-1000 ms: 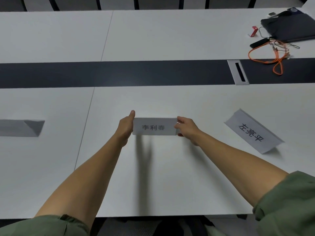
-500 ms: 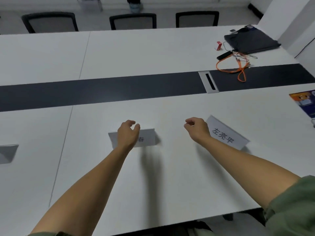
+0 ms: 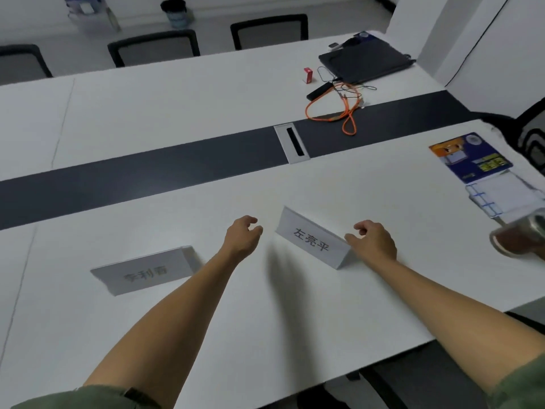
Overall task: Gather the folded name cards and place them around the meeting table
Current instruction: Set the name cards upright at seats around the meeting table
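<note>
- We are in a meeting room, looking down at a long white tabletop [image 3: 339, 305] with a dark strip [image 3: 147, 169] running along its middle and empty chairs beyond its far side.
- We take the dark strip as our landmark: on our side of it stand two folded name cards, both upright like small tents.
- The right-hand name card [image 3: 312, 240] sits a little nearer the strip; the left-hand name card [image 3: 144, 273] stands closer to us and off to the left, well apart from the first, with no hand on it.
- Our left hand [image 3: 241, 237] hovers just left of the right-hand card, fingers loosely curled and holding nothing.
- Our right hand [image 3: 373, 240] is at the card's right end, fingers curled with a gap between them; we cannot tell whether it touches the paper yet.
- We judge the step in hand to be reaching for this second card with both hands.
- Next, we would need to close lightly on both ends, lift without crushing the fold, and carry it to its seat.
- Beyond the strip lie a laptop [image 3: 364, 62] and an orange cable [image 3: 345, 113], out of our way.
</note>
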